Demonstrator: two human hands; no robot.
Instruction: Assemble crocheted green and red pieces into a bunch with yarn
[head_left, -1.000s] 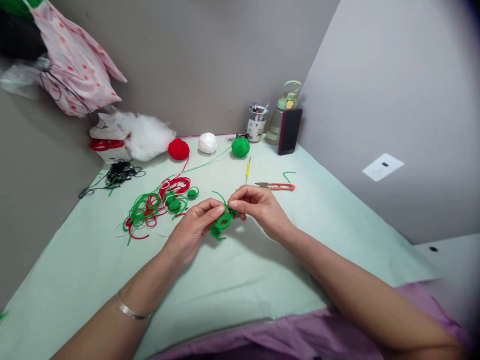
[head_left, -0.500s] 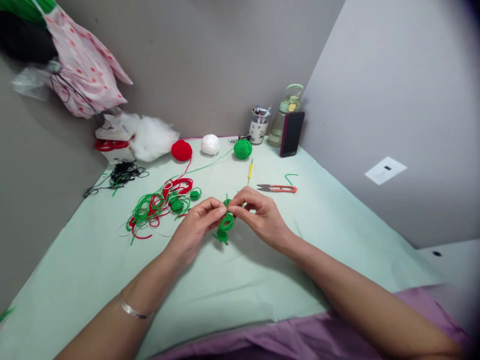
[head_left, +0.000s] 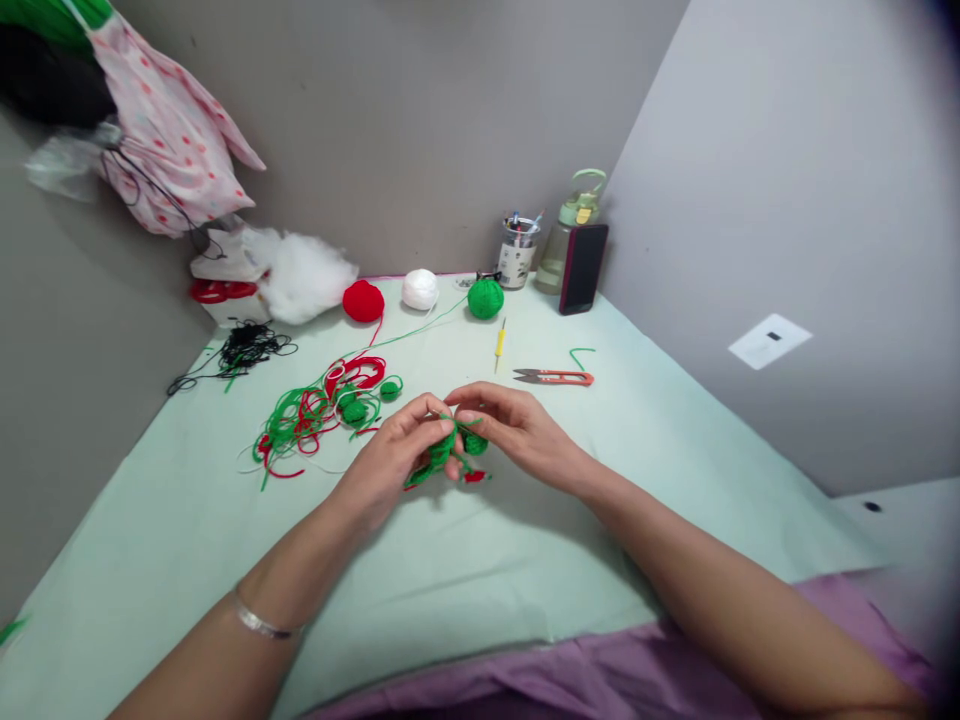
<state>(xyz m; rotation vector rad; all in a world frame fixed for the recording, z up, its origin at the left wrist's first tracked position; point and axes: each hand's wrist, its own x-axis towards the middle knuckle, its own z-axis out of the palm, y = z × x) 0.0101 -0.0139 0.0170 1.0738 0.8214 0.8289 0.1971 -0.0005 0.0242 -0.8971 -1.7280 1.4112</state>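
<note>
Centrally: green yarn piece (head_left: 442,454), over table (head_left: 480,600), pinched in left hand (head_left: 396,448), apparently for steadiness; right hand (head_left: 521,430), narrowly closed at its upper end, seemingly for fine control; orange snips (head_left: 568,378) beyond, probably for reach.

I face a grey wall (head_left: 405,130) at twelve o'clock; a paler wall (head_left: 750,200) at two carries a white wall plate (head_left: 770,341) at three. My pale green desk (head_left: 465,590) stretches toward six.
</note>
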